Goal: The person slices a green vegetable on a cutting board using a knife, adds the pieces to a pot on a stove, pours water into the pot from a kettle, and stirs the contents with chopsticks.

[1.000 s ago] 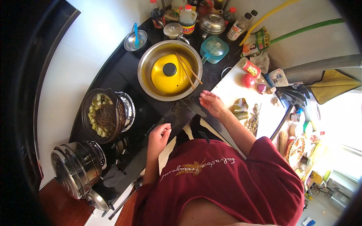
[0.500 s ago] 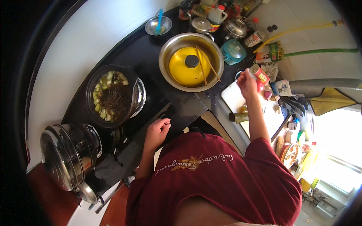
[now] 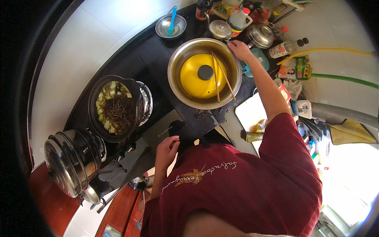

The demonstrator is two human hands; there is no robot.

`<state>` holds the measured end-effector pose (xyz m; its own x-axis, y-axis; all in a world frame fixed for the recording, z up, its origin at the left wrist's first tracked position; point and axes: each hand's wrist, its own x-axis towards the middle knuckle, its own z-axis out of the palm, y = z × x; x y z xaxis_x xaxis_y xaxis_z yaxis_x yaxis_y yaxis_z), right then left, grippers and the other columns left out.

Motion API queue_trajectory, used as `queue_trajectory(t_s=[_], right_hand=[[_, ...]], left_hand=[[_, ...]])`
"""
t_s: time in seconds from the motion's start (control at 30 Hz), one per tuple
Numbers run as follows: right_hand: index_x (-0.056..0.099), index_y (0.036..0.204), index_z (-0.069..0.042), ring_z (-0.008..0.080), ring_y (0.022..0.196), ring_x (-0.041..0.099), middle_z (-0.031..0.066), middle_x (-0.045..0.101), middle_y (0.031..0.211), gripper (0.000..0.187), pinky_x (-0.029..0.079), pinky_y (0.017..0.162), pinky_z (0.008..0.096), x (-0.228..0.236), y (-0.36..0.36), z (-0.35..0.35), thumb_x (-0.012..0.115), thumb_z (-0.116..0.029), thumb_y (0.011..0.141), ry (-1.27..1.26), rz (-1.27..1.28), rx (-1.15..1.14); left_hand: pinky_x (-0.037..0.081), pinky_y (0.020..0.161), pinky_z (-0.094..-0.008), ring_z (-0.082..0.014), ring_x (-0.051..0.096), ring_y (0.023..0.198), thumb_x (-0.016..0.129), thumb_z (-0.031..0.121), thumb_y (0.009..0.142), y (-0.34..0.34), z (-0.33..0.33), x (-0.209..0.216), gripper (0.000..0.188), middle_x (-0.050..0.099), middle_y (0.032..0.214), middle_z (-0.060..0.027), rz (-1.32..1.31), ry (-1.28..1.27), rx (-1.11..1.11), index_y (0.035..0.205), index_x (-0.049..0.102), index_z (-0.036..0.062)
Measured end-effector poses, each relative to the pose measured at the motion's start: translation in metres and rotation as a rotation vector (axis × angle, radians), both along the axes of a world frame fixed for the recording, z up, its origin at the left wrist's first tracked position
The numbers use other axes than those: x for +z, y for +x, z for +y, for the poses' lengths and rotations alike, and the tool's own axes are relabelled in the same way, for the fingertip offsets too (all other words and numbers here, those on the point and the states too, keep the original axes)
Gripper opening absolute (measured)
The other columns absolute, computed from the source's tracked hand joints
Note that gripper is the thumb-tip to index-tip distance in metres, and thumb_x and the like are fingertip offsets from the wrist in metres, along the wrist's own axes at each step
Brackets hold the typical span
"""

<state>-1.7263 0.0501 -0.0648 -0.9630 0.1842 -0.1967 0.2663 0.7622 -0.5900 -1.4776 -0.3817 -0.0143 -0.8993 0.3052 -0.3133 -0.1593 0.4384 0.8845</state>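
Observation:
My right hand [image 3: 240, 50] reaches over the far right rim of a large steel basin [image 3: 172, 85]. Its fingers are pinched together beside a small lidded metal pot [image 3: 220, 28]; what they grip, if anything, is hidden. In the basin lies a yellow lid [image 3: 193, 85] with a black knob, and a pair of wooden chopsticks [image 3: 216, 81] rests across it. A teal container [image 3: 261, 59] is partly covered by my right forearm. My left hand [image 3: 166, 152] hovers near the counter's front edge, fingers loosely curled, with nothing visible in them.
A dark pot [image 3: 94, 114] of cut vegetables and brown strands stands on the left burner. Nearer is a lidded steamer pot [image 3: 63, 166]. At the back are a steel bowl [image 3: 162, 29] with a blue spatula [image 3: 172, 19] and several bottles [image 3: 239, 19]. A white cutting board [image 3: 246, 112] lies right.
My right hand has moved left and away from me, from above the cutting board to the basin's far right rim. My left hand has barely moved. The view has shifted slightly.

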Motion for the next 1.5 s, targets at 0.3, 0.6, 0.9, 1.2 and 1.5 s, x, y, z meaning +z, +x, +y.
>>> queue_trajectory(t_s=[0.3,0.6,0.9,1.2,1.5], right_hand=[[0.059,0.098,0.002,0.0189,0.081,0.054,0.0118,0.061,0.086,0.038,0.042,0.077,0.0303,-0.01,-0.004,-0.006,0.047,-0.034,0.091,-0.377,-0.019,-0.133],[0.06,0.099,0.0,0.0227,0.084,0.059,0.0159,0.063,0.088,0.036,0.043,0.08,0.0324,-0.023,0.0,-0.01,0.047,-0.032,0.091,-0.232,0.105,-0.172],[0.057,0.096,0.001,0.0215,0.08,0.057,0.0165,0.061,0.085,0.033,0.044,0.078,0.0327,-0.019,0.014,-0.002,0.049,-0.031,0.091,-0.413,0.079,-0.029],[0.058,0.101,0.0,0.0197,0.085,0.057,0.0152,0.062,0.09,0.031,0.044,0.08,0.0318,-0.007,0.061,-0.034,0.048,-0.027,0.092,-0.527,0.039,-0.048],[0.057,0.083,-0.003,0.0092,0.065,0.048,0.0003,0.053,0.07,0.026,0.042,0.063,0.0243,-0.029,0.061,-0.01,0.048,-0.025,0.092,-0.853,0.092,-0.239]], left_hand=[[0.049,0.066,-0.0308,-0.022,0.062,0.074,0.06,0.011,0.082,-0.011,0.018,0.014,0.019,0.063,0.089,-0.0119,0.042,-0.155,-0.001,0.099,0.062,0.0019],[0.049,0.069,-0.0304,-0.0236,0.063,0.08,0.061,0.01,0.081,-0.015,0.031,0.025,0.02,0.064,0.09,-0.0129,0.012,-0.134,0.026,0.099,0.062,0.0012],[0.05,0.07,-0.0295,-0.0212,0.064,0.08,0.059,0.01,0.084,-0.016,0.037,0.007,0.023,0.064,0.091,-0.0119,-0.026,-0.065,0.019,0.105,0.059,0.0013],[0.052,0.063,-0.0291,-0.0173,0.061,0.067,0.053,0.018,0.089,-0.045,0.068,-0.028,0.022,0.062,0.08,-0.0111,-0.551,0.375,0.517,0.103,0.048,0.0014],[0.049,0.055,-0.0254,-0.0121,0.055,0.057,0.055,0.018,0.088,-0.03,0.063,-0.038,0.016,0.059,0.074,-0.0073,-0.533,0.246,0.636,0.09,0.051,0.0027]])
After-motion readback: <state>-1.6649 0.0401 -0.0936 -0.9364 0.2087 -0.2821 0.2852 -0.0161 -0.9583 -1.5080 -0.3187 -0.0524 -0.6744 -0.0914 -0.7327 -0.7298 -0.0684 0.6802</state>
